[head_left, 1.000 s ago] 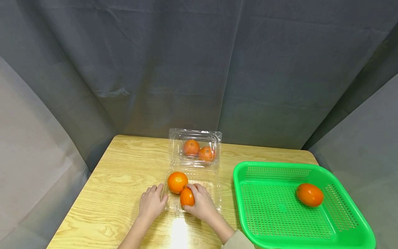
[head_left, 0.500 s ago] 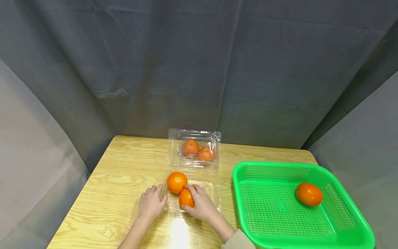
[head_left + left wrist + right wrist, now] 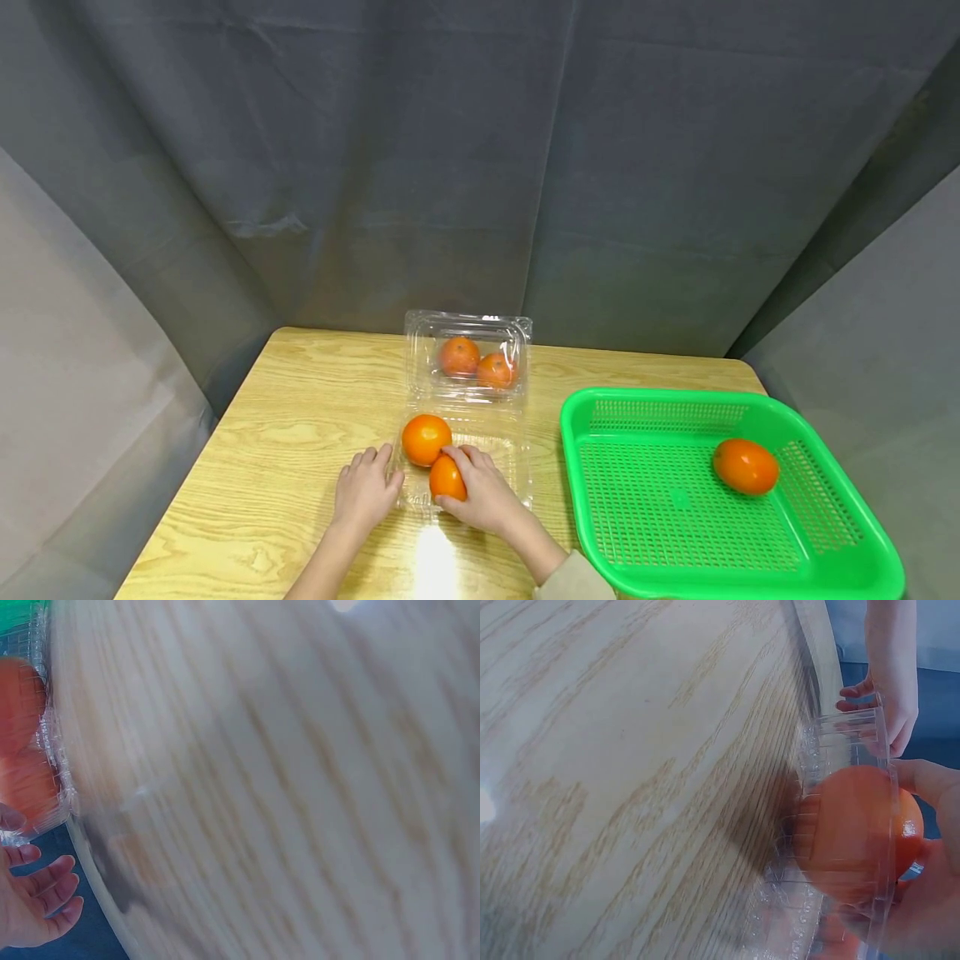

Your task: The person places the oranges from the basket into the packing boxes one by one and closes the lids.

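Observation:
My right hand (image 3: 486,493) curls its fingers and thumb round an orange (image 3: 446,479) in the front half of a hinged clear plastic clamshell box (image 3: 495,458). A second orange (image 3: 425,439) sits against it in the back left corner of that half. In the right wrist view the gripped orange (image 3: 847,832) shows through the clear wall. My left hand (image 3: 363,490) lies at the box's left edge with relaxed, spread fingers. Its loose fingers also show in the left wrist view, where two oranges are cut off by the frame's edge.
Two more oranges (image 3: 460,357) show through the box's raised rear half; whether inside or behind it I cannot tell. A green mesh-bottomed basket (image 3: 573,467) stands to the right on the wooden table (image 3: 300,417), holding one orange (image 3: 746,467). Grey curtains (image 3: 420,167) hang behind.
Both hands hold nearly the same positions. The gripped orange shifts very slightly left within the box, and the whole view drifts a little.

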Demonstrator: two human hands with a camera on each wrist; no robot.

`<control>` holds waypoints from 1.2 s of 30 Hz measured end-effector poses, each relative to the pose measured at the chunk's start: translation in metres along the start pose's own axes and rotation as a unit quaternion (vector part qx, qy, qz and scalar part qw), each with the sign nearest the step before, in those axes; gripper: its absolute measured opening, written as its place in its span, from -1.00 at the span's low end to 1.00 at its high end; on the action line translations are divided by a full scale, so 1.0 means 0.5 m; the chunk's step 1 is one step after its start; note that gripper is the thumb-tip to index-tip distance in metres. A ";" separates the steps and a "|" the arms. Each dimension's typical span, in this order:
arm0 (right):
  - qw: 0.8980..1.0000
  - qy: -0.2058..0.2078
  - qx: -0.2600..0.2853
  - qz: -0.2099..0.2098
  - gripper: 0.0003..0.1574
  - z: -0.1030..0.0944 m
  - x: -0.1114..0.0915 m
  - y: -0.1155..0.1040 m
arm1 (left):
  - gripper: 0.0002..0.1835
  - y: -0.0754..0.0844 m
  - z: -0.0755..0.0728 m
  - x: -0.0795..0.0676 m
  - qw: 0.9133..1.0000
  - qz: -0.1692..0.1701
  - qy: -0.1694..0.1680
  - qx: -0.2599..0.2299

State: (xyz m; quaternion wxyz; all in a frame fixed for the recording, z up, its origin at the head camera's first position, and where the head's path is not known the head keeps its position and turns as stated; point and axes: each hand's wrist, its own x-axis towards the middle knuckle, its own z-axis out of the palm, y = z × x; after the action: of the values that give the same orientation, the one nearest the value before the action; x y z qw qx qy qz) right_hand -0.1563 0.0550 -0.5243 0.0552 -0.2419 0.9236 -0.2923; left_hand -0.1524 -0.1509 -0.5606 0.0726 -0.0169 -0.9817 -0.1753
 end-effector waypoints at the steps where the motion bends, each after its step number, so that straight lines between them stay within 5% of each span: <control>1: 1.000 -0.002 0.002 0.001 -0.13 0.000 0.000 0.000 | -0.53 0.000 0.000 0.000 1.000 0.000 -0.001 0.000; 29: 1.000 0.005 0.007 -0.021 -0.24 -0.035 -0.004 -0.003 | -0.55 -0.001 -0.001 -0.001 1.000 0.003 0.000 -0.005; 36: 0.999 0.018 -0.003 -0.029 -0.27 -0.071 -0.009 -0.013 | -0.54 -0.002 0.001 -0.003 1.000 0.004 0.004 -0.006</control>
State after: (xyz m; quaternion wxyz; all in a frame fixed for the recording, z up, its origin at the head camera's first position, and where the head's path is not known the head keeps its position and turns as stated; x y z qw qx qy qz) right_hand -0.1583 0.0708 -0.4918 0.0292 -0.2633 0.9178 -0.2957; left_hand -0.1511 -0.1517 -0.5615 0.0771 -0.0207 -0.9802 -0.1812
